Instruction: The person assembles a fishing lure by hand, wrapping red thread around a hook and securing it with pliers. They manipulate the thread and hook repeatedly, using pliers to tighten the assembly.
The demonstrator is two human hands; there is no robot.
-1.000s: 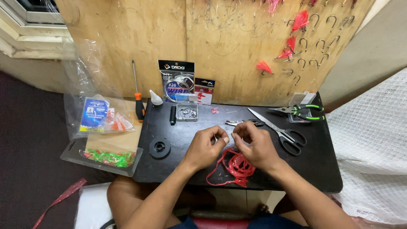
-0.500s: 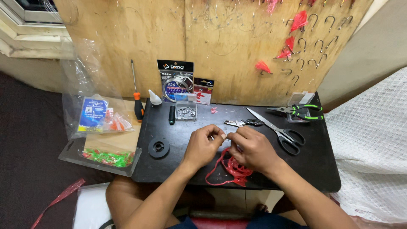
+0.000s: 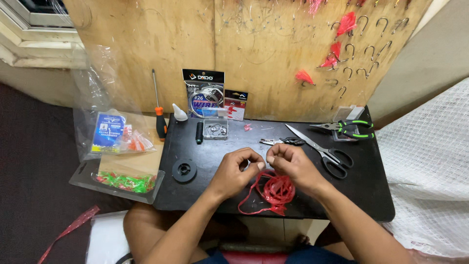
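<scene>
Pinching with curled fingers, the left hand (image 3: 237, 171) and the right hand (image 3: 290, 166) meet over the middle of the black table (image 3: 371, 195), fingertips close together and almost touching. Both hands are closed down to a fine pinch, thumb against forefinger; whatever sits between the tips is too small to make out, though a strand of the red cord (image 3: 273, 193) seems to rise toward them. I cannot tell for certain which hand has hold of that strand. The bulk of the red cord lies in a loose tangle on the table just below and between the two hands, partly under the right palm, with one loop trailing toward the near edge of the table.

Behind the right hand lie large scissors (image 3: 325, 154) with black handles, and just beyond the fingertips a small pair of snips (image 3: 283, 142). Green-handled pliers (image 3: 349, 128) rest near the far right corner. A black spool (image 3: 184, 170) sits on the table to the left of the left hand, well apart from it. An orange-handled screwdriver (image 3: 159, 115) leans against the wooden board (image 3: 273, 54) at the back.
</scene>
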